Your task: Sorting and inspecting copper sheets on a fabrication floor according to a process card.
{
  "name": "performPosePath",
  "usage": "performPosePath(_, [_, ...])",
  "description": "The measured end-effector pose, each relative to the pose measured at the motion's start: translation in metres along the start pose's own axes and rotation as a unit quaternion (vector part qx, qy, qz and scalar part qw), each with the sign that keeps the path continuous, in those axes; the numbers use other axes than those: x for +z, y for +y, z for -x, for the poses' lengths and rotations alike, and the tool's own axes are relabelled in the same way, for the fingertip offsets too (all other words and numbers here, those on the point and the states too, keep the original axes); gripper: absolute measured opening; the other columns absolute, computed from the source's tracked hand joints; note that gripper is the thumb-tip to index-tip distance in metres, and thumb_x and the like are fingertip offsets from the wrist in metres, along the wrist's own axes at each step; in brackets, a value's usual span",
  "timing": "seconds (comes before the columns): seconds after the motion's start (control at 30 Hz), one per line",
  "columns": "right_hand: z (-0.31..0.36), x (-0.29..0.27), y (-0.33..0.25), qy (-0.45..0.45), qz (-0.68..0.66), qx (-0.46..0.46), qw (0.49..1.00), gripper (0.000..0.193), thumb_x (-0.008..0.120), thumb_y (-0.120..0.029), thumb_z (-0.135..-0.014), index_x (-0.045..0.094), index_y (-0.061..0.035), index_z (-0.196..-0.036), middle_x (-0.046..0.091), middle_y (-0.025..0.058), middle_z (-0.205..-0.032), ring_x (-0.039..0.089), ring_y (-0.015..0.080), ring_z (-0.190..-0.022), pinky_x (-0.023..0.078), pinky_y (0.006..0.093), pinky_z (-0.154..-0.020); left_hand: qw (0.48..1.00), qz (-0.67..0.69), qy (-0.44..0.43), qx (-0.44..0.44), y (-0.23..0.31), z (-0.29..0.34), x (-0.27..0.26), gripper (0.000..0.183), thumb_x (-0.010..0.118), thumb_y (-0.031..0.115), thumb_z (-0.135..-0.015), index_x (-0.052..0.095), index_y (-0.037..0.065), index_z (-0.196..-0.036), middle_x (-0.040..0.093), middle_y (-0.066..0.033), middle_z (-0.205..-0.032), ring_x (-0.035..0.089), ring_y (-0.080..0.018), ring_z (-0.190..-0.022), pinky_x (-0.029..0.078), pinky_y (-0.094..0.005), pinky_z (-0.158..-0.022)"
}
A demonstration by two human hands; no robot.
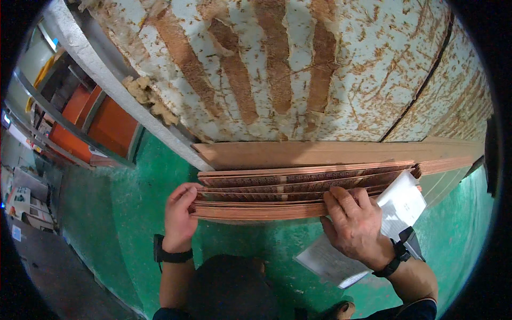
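Observation:
Thin brown boards (pixel 256 212) stand on edge in a row, their long edges facing up. Some lean apart, and dark printed markings show on the faces between them. My left hand (pixel 181 216) pinches the left end of the nearest boards between thumb and fingers. Further right, my right hand (pixel 352 224) is curled over the top edges of the near boards, thumb on the near side. A white printed paper (pixel 402 200) passes behind my right hand and wrist, showing on both sides of them. Whether that hand also holds the paper, I cannot tell.
Behind the boards rises a large white panel (pixel 298 69) with torn brown patches. A pale metal post (pixel 117 80) slants at the left, beside an orange-panelled rack (pixel 112 125). The floor (pixel 117 224) is green. A dark surface (pixel 53 266) lies at lower left.

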State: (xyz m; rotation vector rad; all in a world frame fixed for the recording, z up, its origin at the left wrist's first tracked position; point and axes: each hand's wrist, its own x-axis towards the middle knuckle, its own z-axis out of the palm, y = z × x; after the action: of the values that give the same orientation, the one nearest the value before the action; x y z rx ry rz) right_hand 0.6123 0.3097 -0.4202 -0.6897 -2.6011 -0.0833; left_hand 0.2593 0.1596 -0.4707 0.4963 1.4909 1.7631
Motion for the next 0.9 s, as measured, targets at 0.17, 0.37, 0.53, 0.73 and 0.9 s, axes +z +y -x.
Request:
performPosePath(0.17, [0.001,-0.003,-0.003,-0.030,0.025,0.028,0.999,0.064,0.083,-0.018,-0.068,0.065,-0.0008,-0.127,0.063,0.0125,-0.117,0.059,0.0301,-0.098,0.056,0.0416,-0.074,0.998,-0.017,-0.036,0.041,-0.009,0.004,-0.006,0.019,0.058,0.014,-0.103,0.069,0.000,-0.109,0.068,-0.0048,-0.092,0.065,-0.0148,-0.089,0.051,-0.0298,-0.081])
performPosePath(0.37, [-0.006,-0.006,-0.004,-0.045,0.003,0.014,0.999,0.059,0.082,-0.018,-0.069,0.067,-0.0011,-0.124,0.064,0.0112,-0.115,0.059,0.0297,-0.096,0.056,0.0401,-0.074,0.993,-0.074,0.014,0.087,-0.009,0.004,0.011,0.020,0.056,0.011,-0.101,0.065,0.000,-0.115,0.066,-0.0058,-0.091,0.064,-0.0160,-0.087,0.051,-0.0310,-0.082])
performPosePath(0.53, [-0.005,-0.003,-0.003,-0.027,0.006,0.010,1.000,0.056,0.082,-0.018,-0.068,0.069,-0.0024,-0.120,0.065,0.0114,-0.117,0.059,0.0300,-0.094,0.056,0.0396,-0.073,0.987,-0.119,0.023,0.102,-0.008,0.004,0.014,0.016,0.056,0.009,-0.099,0.064,0.003,-0.111,0.065,-0.0050,-0.096,0.064,-0.0159,-0.090,0.053,-0.0326,-0.082])
performPosePath(0.73, [-0.005,-0.006,-0.002,-0.032,0.015,0.007,0.999,0.054,0.082,-0.019,-0.069,0.069,-0.0031,-0.119,0.062,0.0150,-0.129,0.059,0.0302,-0.095,0.056,0.0410,-0.069,0.988,-0.108,0.043,0.099,-0.009,0.007,0.017,0.010,0.057,0.011,-0.100,0.063,0.005,-0.104,0.065,-0.0040,-0.100,0.063,-0.0147,-0.096,0.054,-0.0338,-0.085])
performPosePath(0.9, [-0.009,-0.009,-0.002,-0.031,0.024,-0.004,0.999,0.046,0.076,-0.019,-0.075,0.071,-0.0013,-0.118,0.063,0.0166,-0.134,0.061,0.0270,-0.090,0.057,0.0373,-0.066,0.981,-0.145,0.062,0.109,-0.009,0.008,0.016,0.015,0.059,0.016,-0.105,0.065,0.002,-0.103,0.064,-0.0021,-0.095,0.059,-0.0112,-0.090,0.048,-0.0285,-0.083])
